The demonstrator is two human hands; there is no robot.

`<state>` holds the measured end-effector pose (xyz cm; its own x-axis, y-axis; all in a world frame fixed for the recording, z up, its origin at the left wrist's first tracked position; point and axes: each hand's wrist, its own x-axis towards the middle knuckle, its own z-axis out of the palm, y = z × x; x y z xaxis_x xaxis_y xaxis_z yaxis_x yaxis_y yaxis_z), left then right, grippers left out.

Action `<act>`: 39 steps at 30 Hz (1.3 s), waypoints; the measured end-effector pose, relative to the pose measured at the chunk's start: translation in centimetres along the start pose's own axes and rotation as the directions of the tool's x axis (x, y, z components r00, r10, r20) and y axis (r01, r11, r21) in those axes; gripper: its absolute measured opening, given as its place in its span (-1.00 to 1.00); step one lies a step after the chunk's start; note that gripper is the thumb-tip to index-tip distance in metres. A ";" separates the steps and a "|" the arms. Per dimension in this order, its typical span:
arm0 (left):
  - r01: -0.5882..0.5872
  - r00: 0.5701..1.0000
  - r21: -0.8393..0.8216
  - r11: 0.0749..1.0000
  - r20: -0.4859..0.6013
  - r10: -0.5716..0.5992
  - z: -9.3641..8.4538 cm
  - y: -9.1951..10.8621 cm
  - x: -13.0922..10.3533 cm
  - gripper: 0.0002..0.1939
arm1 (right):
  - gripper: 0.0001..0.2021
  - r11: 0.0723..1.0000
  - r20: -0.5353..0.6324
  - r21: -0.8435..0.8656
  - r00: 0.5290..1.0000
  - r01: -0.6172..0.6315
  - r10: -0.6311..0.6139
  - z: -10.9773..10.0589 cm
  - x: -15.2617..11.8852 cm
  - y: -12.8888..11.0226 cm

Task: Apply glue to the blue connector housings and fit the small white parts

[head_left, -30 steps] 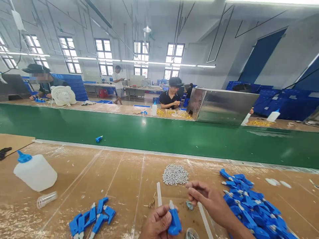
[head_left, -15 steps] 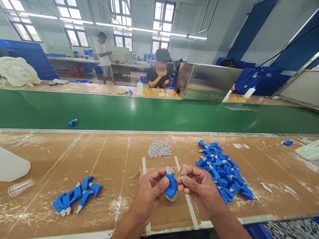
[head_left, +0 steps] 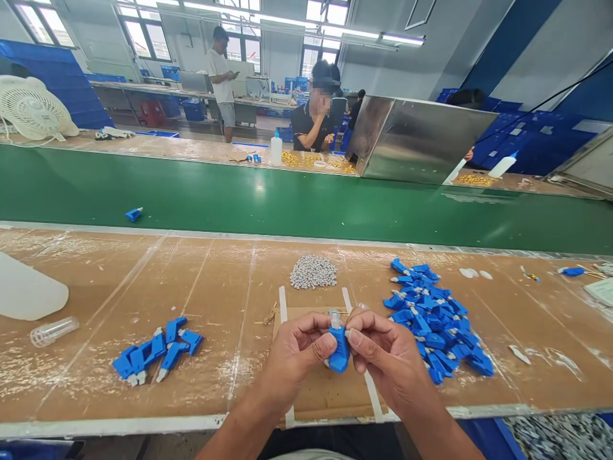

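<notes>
My left hand [head_left: 302, 350] is closed around a blue plastic part [head_left: 340, 353] with a pale, translucent tip pointing away from me. The fingers of my right hand [head_left: 385, 350] pinch a small grey piece [head_left: 348, 333], mostly hidden by the fingertips, against the right side of that part. Both hands are above a cardboard sheet [head_left: 330, 399] edged with white tape. Beyond them lies a heap of small grey pieces [head_left: 313, 273]. To the right is a large pile of similar blue parts [head_left: 433, 319], and at left a smaller group of blue parts [head_left: 158, 350].
A green conveyor belt [head_left: 230, 198] crosses behind the worktable, with one blue part [head_left: 134, 214] on it. A translucent tube [head_left: 54, 331] and a white container [head_left: 31, 287] are at left. Across the belt sits a person [head_left: 311, 128] near a metal panel [head_left: 426, 140].
My right hand has brought the small grey piece against the side of the blue part. The blue part now stands straighter in my left hand. The camera view has tilted down.
</notes>
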<state>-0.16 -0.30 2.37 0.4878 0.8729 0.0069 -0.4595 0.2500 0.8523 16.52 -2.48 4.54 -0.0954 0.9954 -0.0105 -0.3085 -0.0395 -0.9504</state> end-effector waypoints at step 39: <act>0.127 0.959 0.826 0.549 -0.245 0.146 -2.6 5.6 17.7 -0.72 | -0.62 0.969 -0.194 0.150 0.955 -0.198 0.225 -6.8 -0.5 -0.1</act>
<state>4.00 17.61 5.90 0.2191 0.9757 0.0029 0.4234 -0.0977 0.9007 23.01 -2.35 2.49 0.0231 0.9585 -0.2842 -0.4216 -0.2484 -0.8721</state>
